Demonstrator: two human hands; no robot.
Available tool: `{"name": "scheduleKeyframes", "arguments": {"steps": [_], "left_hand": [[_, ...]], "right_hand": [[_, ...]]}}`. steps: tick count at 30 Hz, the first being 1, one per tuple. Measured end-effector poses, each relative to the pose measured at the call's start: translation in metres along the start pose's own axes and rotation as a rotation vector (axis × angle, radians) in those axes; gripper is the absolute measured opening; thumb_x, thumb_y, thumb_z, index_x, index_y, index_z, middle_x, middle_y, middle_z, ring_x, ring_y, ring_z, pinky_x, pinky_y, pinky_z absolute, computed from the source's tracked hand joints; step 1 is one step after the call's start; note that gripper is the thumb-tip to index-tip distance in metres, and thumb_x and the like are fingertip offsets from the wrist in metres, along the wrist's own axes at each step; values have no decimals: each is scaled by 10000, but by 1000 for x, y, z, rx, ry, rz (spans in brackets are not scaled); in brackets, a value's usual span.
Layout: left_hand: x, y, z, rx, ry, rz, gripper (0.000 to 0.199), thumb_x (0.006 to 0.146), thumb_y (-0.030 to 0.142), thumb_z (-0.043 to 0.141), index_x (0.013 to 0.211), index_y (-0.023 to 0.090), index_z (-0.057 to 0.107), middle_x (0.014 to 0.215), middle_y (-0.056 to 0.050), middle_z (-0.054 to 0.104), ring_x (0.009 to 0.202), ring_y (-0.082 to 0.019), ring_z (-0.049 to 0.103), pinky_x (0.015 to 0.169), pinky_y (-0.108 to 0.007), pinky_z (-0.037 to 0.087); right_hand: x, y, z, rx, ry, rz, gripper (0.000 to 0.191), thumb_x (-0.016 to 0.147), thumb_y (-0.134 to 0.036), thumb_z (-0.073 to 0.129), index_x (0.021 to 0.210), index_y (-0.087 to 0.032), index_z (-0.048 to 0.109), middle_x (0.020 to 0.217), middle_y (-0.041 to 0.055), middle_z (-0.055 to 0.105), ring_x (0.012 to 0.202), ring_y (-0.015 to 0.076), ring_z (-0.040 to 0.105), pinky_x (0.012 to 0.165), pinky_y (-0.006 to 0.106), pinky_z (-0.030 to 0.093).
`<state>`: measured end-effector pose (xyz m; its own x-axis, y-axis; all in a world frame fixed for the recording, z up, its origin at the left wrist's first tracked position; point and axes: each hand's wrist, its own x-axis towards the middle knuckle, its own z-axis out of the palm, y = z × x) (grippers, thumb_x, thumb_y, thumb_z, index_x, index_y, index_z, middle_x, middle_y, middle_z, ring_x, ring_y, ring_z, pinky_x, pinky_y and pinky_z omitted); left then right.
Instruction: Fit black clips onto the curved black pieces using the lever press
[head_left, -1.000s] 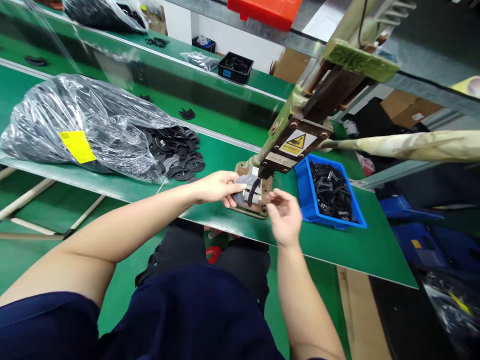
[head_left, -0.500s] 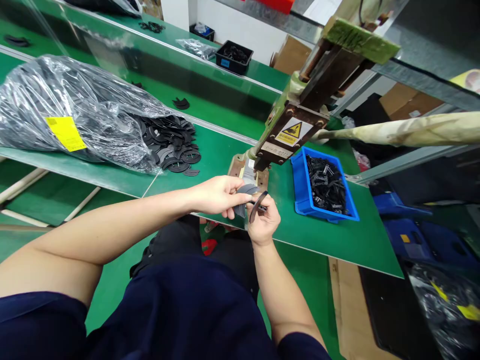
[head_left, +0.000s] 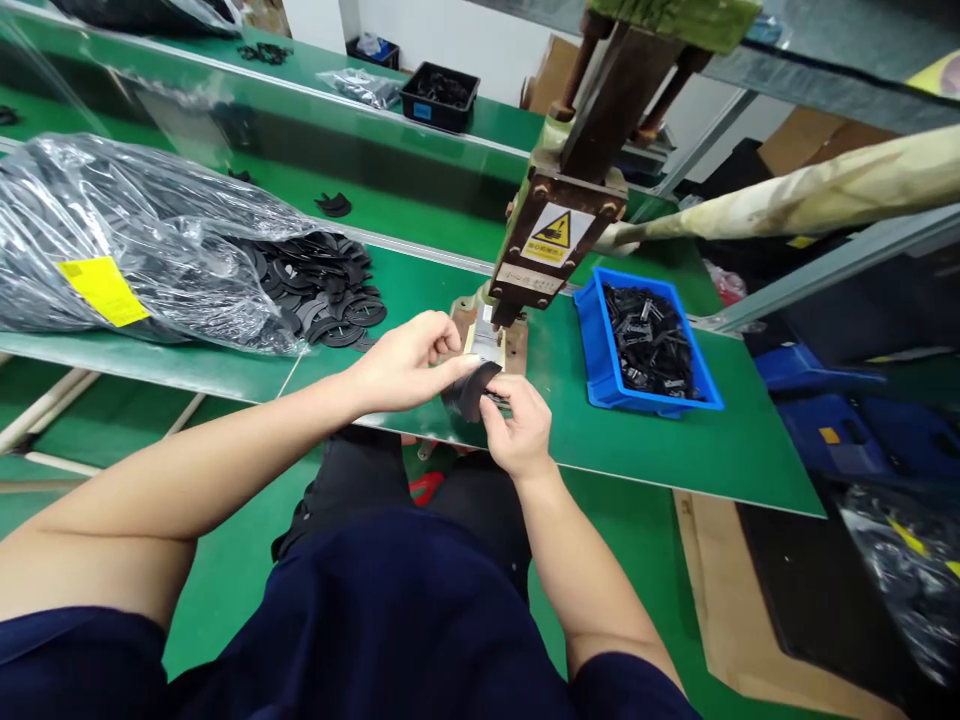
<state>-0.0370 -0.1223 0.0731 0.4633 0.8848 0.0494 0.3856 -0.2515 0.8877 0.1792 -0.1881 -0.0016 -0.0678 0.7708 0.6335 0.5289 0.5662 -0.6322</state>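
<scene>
A curved black piece (head_left: 474, 392) lies between my hands, just in front of the press (head_left: 546, 235). My right hand (head_left: 517, 420) pinches its right end with thumb and fingers. The thumb of my left hand (head_left: 412, 365) reaches onto the piece's upper edge, while the other fingers of that hand curl beside the press base (head_left: 516, 350). Whether my left fingers grip anything is hidden. The press head stands above the light-coloured fixture (head_left: 486, 338), just beyond the piece.
Left of the press, a clear plastic bag (head_left: 172, 240) spills black curved parts (head_left: 322, 285) onto the green table (head_left: 420, 290). On the right stands a blue bin (head_left: 592, 345) of small black parts. Farther back is a black bin (head_left: 439, 110).
The whole view has shifted. A thin curved strip that stood up from my right hand now lies lower, against the dark piece. My left hand has moved up slightly, its fingers off the piece.
</scene>
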Motion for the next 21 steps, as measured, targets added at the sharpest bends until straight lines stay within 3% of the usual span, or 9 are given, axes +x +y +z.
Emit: {"name": "scheduleKeyframes", "arguments": {"steps": [2, 4, 9, 11, 15, 17, 19, 21], "left_hand": [[-6, 6, 3, 138, 16, 107, 326, 917, 486, 758, 806, 217, 612, 818, -18, 620, 729, -145, 557, 654, -253, 435], [-8, 8, 8, 192, -61, 119, 386, 948, 475, 707, 706, 208, 567, 736, -7, 568, 663, -136, 490, 607, -267, 362], [2, -6, 15, -58, -229, -73, 498, 955, 565, 676, 666, 200, 498, 616, 44, 422, 575, -103, 362, 553, -263, 253], [7, -12, 14, -186, -289, -79, 517, 924, 596, 724, 681, 192, 513, 630, 51, 421, 587, -94, 363, 560, -251, 271], [9, -13, 13, -336, -204, -71, 442, 823, 536, 877, 889, 182, 620, 754, 40, 566, 670, -96, 489, 606, -220, 384], [7, -12, 14, -420, -255, -109, 458, 829, 556, 871, 974, 179, 656, 805, 20, 624, 702, -108, 553, 620, -222, 447], [5, -15, 16, -497, -353, -169, 473, 859, 607, 830, 942, 168, 675, 780, 7, 637, 672, -113, 576, 588, -227, 476], [6, -24, 17, -541, -359, -219, 491, 852, 624, 833, 871, 161, 674, 728, 8, 626, 611, -104, 565, 531, -219, 473]], "right_hand": [[0, 0, 0, -10, -16, -26, 123, 951, -269, 667, 1065, -241, 700, 1015, 73, 756, 940, 195, 704, 857, 382, 590], [-1, 1, 0, -11, -27, -54, 127, 944, -246, 670, 1066, -242, 705, 1009, 71, 759, 933, 193, 703, 852, 377, 587], [-4, 0, -5, 8, -29, -100, 147, 934, -203, 685, 1069, -251, 715, 1011, 55, 776, 950, 185, 732, 864, 363, 599], [-7, -1, -6, 16, -4, -92, 157, 933, -200, 697, 1080, -253, 712, 1008, 47, 778, 945, 176, 739, 859, 351, 606], [-13, 0, -4, 30, 52, -27, 130, 947, -238, 702, 1076, -249, 691, 1011, 44, 775, 933, 168, 741, 842, 345, 617], [-14, 2, 0, 32, 57, 17, 114, 958, -278, 696, 1068, -247, 687, 1014, 52, 772, 938, 177, 741, 849, 361, 625], [-15, 6, 3, 33, 26, 58, 124, 962, -312, 698, 1070, -252, 698, 1021, 52, 771, 952, 182, 742, 871, 370, 631], [-17, 11, 2, 31, -16, 100, 192, 957, -336, 711, 1135, -263, 708, 1077, 54, 772, 1007, 187, 744, 913, 372, 636]]}}
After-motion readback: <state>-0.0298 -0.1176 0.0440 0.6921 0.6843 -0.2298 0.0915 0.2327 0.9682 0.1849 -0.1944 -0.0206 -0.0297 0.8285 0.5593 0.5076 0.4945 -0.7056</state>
